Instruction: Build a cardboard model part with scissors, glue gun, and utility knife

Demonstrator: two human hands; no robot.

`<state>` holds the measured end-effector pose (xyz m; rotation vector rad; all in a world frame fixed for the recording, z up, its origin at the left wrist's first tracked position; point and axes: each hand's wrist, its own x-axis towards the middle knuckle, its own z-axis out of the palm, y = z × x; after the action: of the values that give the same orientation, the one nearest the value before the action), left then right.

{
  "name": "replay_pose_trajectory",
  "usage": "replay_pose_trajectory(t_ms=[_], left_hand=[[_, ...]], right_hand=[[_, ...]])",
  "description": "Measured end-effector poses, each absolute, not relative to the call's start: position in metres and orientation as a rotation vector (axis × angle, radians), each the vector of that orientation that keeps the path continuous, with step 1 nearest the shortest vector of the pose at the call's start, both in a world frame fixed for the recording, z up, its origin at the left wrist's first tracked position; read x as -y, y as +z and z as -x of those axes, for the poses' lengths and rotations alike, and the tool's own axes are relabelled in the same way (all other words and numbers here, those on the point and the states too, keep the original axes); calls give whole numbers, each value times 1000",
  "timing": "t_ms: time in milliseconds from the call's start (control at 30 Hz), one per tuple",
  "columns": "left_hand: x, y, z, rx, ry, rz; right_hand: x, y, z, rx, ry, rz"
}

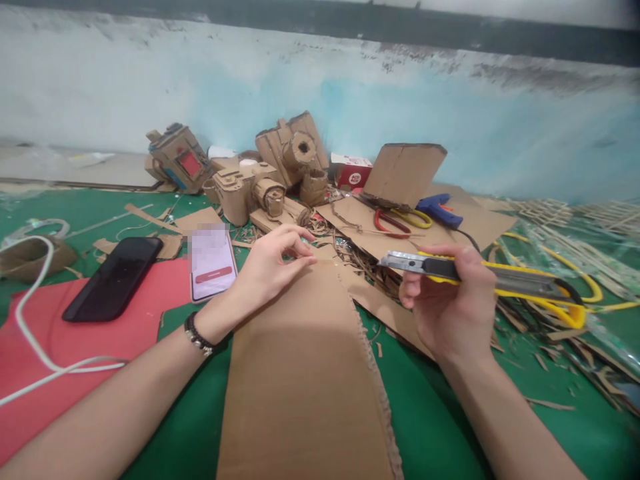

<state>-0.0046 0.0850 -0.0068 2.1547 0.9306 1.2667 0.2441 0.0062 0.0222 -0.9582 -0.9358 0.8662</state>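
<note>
Here's the right hand [455,307], fingers closed firmly round a yellow-and-black utility knife [525,281], its metal nose aimed between nine and ten o'clock! And the left hand [275,263], with a dark beaded bracelet [197,335] at the wrist: thumb and fingertips gather close together at the far edge of a long cardboard panel [305,380], though whether they pinch the board I can't tell. That panel lies right in front of the person, so call it the centre of our clock, twelve towards the wall [210,87]. The knife sits out at two o'clock, beyond the panel's ragged edge. Over at ten, a phone with a lit screen [220,267] and a dark phone [115,280], the dark one lying on red sheet material [125,340]. Up at eleven, a cardboard model with a red panel [181,160]; nearer twelve, two cardboard cameras [233,197]! A blue glue gun [440,212] at one, just beside red and yellow tool handles [383,227], and all of it spread over a green surface [425,420].
</note>
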Motion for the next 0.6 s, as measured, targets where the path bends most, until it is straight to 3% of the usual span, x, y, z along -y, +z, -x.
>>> replay_pose_trajectory(t_ms=[233,600], left_hand=[[-89,-10,10,-999,1213,-2495],[-84,-3,12,-1125,1204,-2325]], right_hand=[[-6,24,-241,918,867,953],[-7,4,-238,1193,781,1182]])
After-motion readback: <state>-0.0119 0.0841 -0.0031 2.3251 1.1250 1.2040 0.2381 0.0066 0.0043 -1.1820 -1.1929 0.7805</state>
